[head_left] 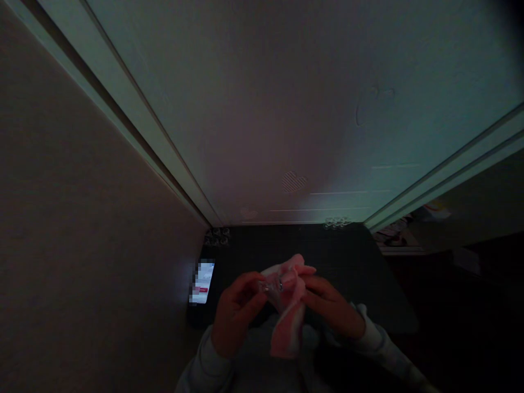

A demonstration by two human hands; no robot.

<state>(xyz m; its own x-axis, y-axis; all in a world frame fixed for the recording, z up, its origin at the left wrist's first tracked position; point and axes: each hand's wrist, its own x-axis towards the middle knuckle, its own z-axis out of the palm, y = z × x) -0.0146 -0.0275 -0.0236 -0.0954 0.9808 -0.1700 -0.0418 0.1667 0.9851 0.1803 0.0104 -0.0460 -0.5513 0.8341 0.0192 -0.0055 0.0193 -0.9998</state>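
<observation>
Above the near side of the dark table, both of my hands meet at a pink and white cloth (289,322). My left hand (237,308) is closed, its fingertips pinching a small clear shiny object (268,286) that is partly hidden by fingers and cloth. Its exact kind is too dim to make out. My right hand (329,303) is closed on the cloth, which bunches up against the clear object. One end of the cloth hangs down between my hands.
The dark table (327,245) backs onto a pale door-like panel (254,120) with heart patterns. Several clear round items (216,236) sit at its back left, with another clear group (336,222) at back right. A lit phone (203,282) lies by the left wall.
</observation>
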